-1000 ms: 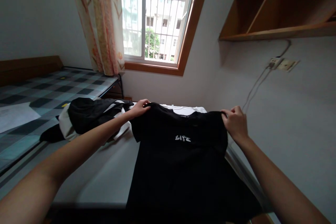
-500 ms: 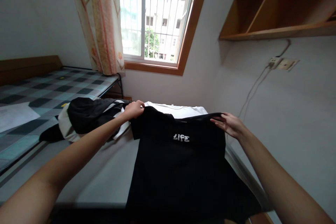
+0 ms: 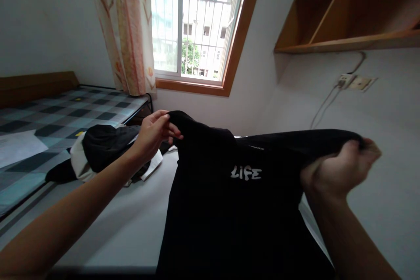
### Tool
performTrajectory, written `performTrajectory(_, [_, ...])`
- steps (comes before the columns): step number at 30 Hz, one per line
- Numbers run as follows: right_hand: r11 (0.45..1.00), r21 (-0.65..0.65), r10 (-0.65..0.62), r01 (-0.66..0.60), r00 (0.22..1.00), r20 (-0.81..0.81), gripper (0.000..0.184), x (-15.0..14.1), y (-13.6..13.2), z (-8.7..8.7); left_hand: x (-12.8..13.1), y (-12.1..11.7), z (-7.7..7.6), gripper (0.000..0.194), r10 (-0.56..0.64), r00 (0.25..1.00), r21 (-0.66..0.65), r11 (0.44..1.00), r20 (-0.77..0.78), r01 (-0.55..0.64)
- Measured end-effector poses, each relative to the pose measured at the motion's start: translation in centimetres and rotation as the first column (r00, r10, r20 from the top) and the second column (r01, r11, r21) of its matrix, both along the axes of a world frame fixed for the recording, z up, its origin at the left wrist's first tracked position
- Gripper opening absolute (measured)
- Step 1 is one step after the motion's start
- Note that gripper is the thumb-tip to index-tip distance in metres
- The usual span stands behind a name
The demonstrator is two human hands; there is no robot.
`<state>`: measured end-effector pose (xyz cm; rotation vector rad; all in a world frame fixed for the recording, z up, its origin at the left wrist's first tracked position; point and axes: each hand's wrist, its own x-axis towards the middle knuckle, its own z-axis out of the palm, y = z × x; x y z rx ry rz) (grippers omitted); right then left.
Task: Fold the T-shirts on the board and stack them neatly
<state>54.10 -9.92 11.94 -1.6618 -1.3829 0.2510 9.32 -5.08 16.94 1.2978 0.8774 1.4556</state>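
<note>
A black T-shirt [image 3: 236, 214] with white "Life" lettering hangs stretched between my hands, its lower part coming down over the table towards me. My left hand [image 3: 156, 130] pinches the shirt near its left shoulder. At the far right, my right hand [image 3: 344, 168] is closed around the other shoulder or sleeve and is slightly smeared by motion. Behind the shirt only a thin sliver of white cloth shows; the rest is hidden. Left of the shirt, a heap of black and white clothes [image 3: 106, 146] lies on the table near my left forearm.
The pale table [image 3: 131, 223] runs under the shirt. A bed with a checked mattress [image 3: 98, 100] stands at the left, with white paper [image 3: 21, 146] on it. A wooden shelf [image 3: 344, 41] juts from the right wall above a socket with cables [image 3: 348, 81].
Both hands have lifted the T-shirt's shoulders and drawn them wider apart, the right hand moving furthest to the right. The raised shirt now covers most of the white cloth behind it.
</note>
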Motion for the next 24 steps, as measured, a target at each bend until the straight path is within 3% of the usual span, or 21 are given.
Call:
performTrajectory(3, [0.957,0.274,-0.118,0.095,0.991,0.069,0.059,-0.2,1.8,3.6,0.1,0.7,2.0,0.017,0.059,0.996,0.021,0.998,0.067,-0.061])
performTrajectory(4, [0.886,0.428,-0.209,0.181,0.978,0.019,0.059,-0.8,3.2,4.8,0.3,1.6,2.1,0.018,0.080,0.994,0.024,0.996,0.069,-0.081])
performTrajectory(6, [0.774,0.567,-0.300,0.283,0.952,-0.065,0.050,-2.6,7.0,6.6,0.8,4.3,1.4,0.021,0.126,0.991,0.028,0.991,0.035,-0.127])
performTrajectory(8, [0.798,0.509,-0.300,0.323,0.945,-0.129,0.043,-4.6,11.1,6.6,1.6,7.7,-0.6,0.024,0.191,0.980,0.037,0.981,-0.052,-0.189])
performTrajectory(10, [0.902,0.355,-0.217,0.244,0.969,-0.115,0.040,-6.2,14.7,4.6,2.3,11.1,-3.4,0.029,0.237,0.938,0.033,0.971,-0.254,-0.236])
performTrajectory(12, [0.977,0.120,-0.166,0.178,0.980,-0.107,0.040,-7.0,17.1,0.8,2.8,13.6,-6.5,0.033,0.153,0.790,-0.022,0.978,-0.594,-0.206])
performTrajectory(13, [0.991,-0.060,-0.121,0.116,0.988,-0.094,0.041,-7.1,17.8,-1.4,2.9,14.5,-8.0,0.032,0.101,0.749,-0.053,0.982,-0.655,-0.179])
performTrajectory(14, [0.987,-0.138,-0.098,0.084,0.991,-0.094,0.040,-7.1,18.2,-3.5,3.0,15.1,-9.4,0.031,0.063,0.719,-0.070,0.986,-0.692,-0.153])
performTrajectory(17, [0.971,-0.235,-0.060,0.038,0.994,-0.087,0.038,-6.3,18.4,-8.4,3.2,15.8,-12.6,0.035,-0.012,0.647,-0.084,0.993,-0.762,-0.080])
performTrajectory(20, [0.969,-0.242,-0.071,0.046,0.993,-0.095,0.041,-5.3,18.5,-10.3,3.9,15.7,-14.0,0.053,0.004,0.518,-0.040,0.996,-0.855,-0.074])
performTrajectory(24, [0.971,-0.223,-0.130,0.090,0.976,-0.173,0.041,-4.6,19.5,-10.3,5.5,16.2,-13.7,0.052,0.144,0.210,0.110,0.980,-0.967,-0.164])
